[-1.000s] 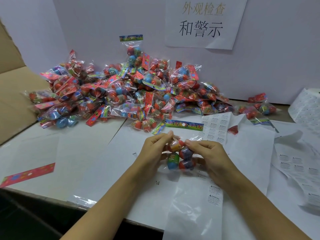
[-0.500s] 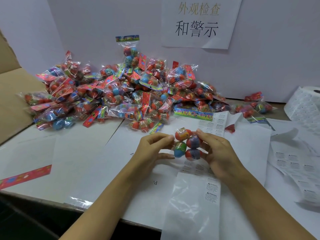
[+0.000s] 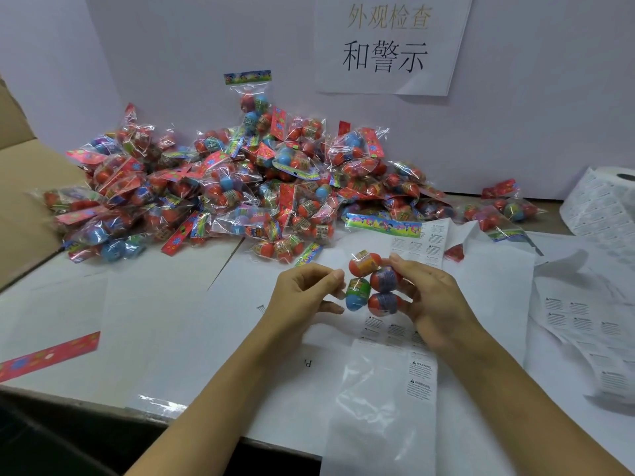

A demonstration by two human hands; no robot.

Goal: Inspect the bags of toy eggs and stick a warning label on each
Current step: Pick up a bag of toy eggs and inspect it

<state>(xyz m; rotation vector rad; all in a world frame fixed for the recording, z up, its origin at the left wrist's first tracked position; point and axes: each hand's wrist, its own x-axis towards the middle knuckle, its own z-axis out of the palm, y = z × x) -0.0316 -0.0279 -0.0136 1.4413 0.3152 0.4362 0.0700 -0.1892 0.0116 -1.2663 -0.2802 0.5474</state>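
both hands pinch a crinkly clear plastic bag of four glossy toy eggs (image 3: pixel 372 285) above the white paper-covered table (image 3: pixel 165 304); left hand (image 3: pixel 302 297) fingertips at its left edge, right hand (image 3: pixel 429 304) curled round the right side, fingers partly hidden.

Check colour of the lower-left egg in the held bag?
Blue bottom, green top on the lower-left egg; head view shows it best.

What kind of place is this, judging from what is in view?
Probably a packing or quality-check bench in a small factory. A big heap of clear plastic bags of coloured toy eggs, a white roll of printed warning labels and a paper sign with Chinese characters on the wall suggest it.
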